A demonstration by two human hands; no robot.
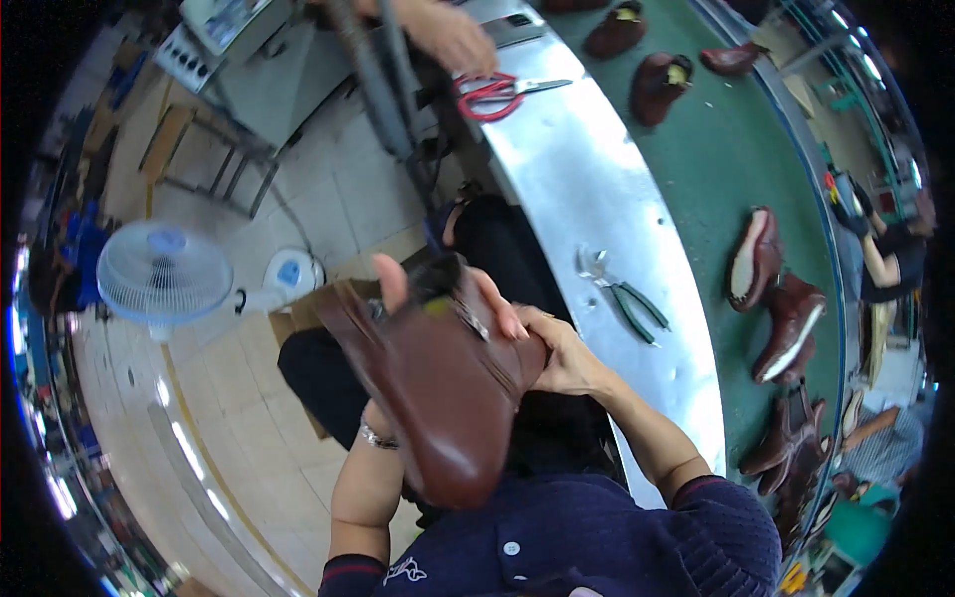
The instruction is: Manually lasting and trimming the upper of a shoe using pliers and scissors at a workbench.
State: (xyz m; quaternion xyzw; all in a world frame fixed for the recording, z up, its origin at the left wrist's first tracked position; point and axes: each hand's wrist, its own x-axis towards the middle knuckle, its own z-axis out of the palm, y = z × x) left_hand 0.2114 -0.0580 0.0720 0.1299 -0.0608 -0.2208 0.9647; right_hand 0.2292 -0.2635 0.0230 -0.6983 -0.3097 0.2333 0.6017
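Note:
A brown leather boot (448, 398) is held in front of my chest, its rounded toe pointing down toward me. My left hand (487, 298) reaches up behind it and grips around the ankle opening, thumb raised on the far left side. My right hand (565, 356) is closed on the boot's right side, fingers against the leather. A dark brown strip of leather (350, 323) sticks out at the boot's left; blur hides whether it belongs to the same boot. Green-handled pincers (629, 303) lie on the metal bench (597, 199) to the right, touched by neither hand.
Red-handled scissors (502, 95) lie at the bench's far end, beside another person's hand (448, 38). Several brown shoes (786, 323) stand on the green conveyor belt (696, 169) at the right. A fan (164, 274) and a stool (214, 159) are on the left.

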